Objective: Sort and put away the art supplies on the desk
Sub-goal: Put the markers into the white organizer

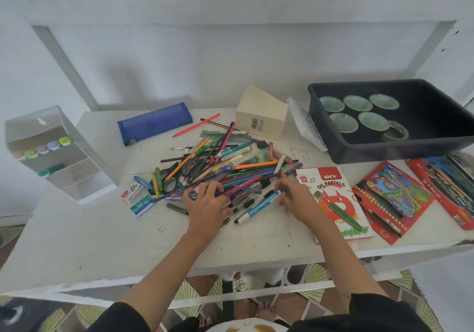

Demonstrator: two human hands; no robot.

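Light-blue marker (259, 207) lies slantwise at the near edge of the pen pile (230, 167) on the desk (89, 229), far end pinched by the nearer right hand (297, 198); left hand (205, 203) curls fingers over neighbouring pens, grip unclear.

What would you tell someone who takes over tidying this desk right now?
Hands: the left hand and right hand are both down on the near edge of the pile of pens and pencils. I cannot tell whether either grips anything.
Things: the clear organizer at left holds a few markers. The blue pencil case lies behind the pile, and the oil pastels box is at right.
Done: little.
Left: nearly the whole pile and the staples box.
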